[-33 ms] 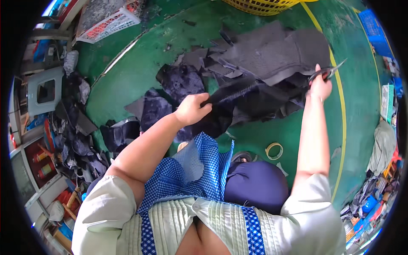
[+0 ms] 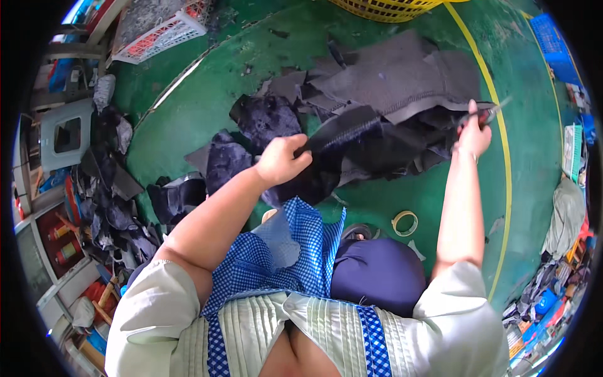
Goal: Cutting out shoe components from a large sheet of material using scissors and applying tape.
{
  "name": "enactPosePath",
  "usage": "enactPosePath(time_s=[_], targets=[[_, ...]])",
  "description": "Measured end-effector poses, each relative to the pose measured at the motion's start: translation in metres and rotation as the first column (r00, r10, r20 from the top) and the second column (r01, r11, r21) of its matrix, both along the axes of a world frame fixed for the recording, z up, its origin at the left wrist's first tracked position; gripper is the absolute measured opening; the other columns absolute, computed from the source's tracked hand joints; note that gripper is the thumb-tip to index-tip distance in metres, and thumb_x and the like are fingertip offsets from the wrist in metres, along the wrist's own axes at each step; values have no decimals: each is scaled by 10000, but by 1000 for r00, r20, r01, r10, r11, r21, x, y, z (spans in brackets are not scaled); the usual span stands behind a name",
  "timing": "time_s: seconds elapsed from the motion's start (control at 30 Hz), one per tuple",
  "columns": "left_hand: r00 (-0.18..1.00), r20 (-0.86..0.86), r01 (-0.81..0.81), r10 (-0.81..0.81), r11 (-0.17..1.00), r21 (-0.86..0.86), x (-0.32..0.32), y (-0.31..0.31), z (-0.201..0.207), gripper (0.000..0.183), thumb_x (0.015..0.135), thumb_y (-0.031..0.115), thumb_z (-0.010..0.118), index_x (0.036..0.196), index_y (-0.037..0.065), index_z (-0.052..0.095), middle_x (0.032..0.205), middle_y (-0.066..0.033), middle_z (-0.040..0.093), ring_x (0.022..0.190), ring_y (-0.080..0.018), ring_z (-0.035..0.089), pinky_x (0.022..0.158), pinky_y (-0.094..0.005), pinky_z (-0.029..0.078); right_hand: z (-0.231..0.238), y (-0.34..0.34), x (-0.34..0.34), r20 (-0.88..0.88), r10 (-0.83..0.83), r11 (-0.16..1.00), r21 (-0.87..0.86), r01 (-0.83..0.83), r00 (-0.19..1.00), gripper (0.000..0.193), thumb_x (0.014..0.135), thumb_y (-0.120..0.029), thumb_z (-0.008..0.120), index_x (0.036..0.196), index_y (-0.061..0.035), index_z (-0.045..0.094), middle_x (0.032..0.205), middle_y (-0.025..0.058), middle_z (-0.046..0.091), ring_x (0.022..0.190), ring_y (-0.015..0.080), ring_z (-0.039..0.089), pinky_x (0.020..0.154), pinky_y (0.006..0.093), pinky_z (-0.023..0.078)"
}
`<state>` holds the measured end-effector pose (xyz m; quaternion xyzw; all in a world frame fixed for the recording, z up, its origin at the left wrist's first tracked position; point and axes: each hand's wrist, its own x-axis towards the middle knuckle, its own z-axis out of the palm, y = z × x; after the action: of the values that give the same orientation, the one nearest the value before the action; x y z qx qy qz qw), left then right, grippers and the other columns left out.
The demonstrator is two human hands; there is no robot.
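Left hand [image 2: 284, 160]: thumb and fingers are closing together on the near end of a dark fabric strip [image 2: 348, 134], pinching its edge; some fingertips are hiding behind the cloth. Strip is stretching from the left hand up and right into the fabric pile [image 2: 402, 72], showing a stitched seam; where it ends, cannot tell. Right hand [image 2: 472, 138]: fingers are wrapping around the scissors [image 2: 484, 117], thumb side up; blades are pointing up and right, over the yellow floor line [image 2: 506, 163], blurring, so cannot tell how far apart they are.

Pile is lying on the green floor [image 2: 433, 195], spreading above and between the hands, grey pieces on top, darker ones underneath. Plush dark pieces [image 2: 267, 119] are lying just beyond the left hand. Tape roll [image 2: 395, 225] is lying flat near the right knee [image 2: 380, 276]. Checked apron [image 2: 308, 245] is covering the lap below the left hand. Yellow basket [image 2: 389, 10] is standing past the pile, white crate [image 2: 162, 39] far left, blue crate [image 2: 554, 50] far right.
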<state>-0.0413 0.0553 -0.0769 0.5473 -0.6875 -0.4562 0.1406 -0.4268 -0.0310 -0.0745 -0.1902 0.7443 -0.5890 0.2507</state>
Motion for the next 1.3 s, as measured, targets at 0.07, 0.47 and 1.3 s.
enactPosePath(time_s=[0.07, 0.47, 1.3], targets=[[1000, 0, -27, 28, 998, -63, -3, -7, 25, 282, 791, 223, 690, 798, -6, 526, 595, -143, 487, 519, -224, 467, 523, -343, 422, 25, 40, 12, 37, 46, 997, -65, -43, 998, 317, 846, -311, 678, 715, -103, 478, 529, -32, 413, 406, 60, 352, 374, 205, 284], [981, 162, 152, -110, 949, -276, 12, -9, 48, 301, 798, 177, 627, 1066, 42, 619, 828, -174, 653, 727, -336, 636, 663, -389, 522, 19, 88, 78, 729, 666, 52, 162, -985, 155, 512, 934, -517, 422, 817, -36, 551, 712, 19, 518, 598, 105, 500, 553, 233, 421], [928, 370, 132, 37, 897, -421, -9, -33, 22, 373, 673, 206, 708, 987, 45, 586, 933, -95, 622, 849, -300, 560, 762, -404, 457, 76, -33, 80, 342, 236, 817, -576, 5, 909, 261, 614, 73, 694, 842, 38, 573, 820, 90, 599, 737, 212, 582, 702, 337, 498]])
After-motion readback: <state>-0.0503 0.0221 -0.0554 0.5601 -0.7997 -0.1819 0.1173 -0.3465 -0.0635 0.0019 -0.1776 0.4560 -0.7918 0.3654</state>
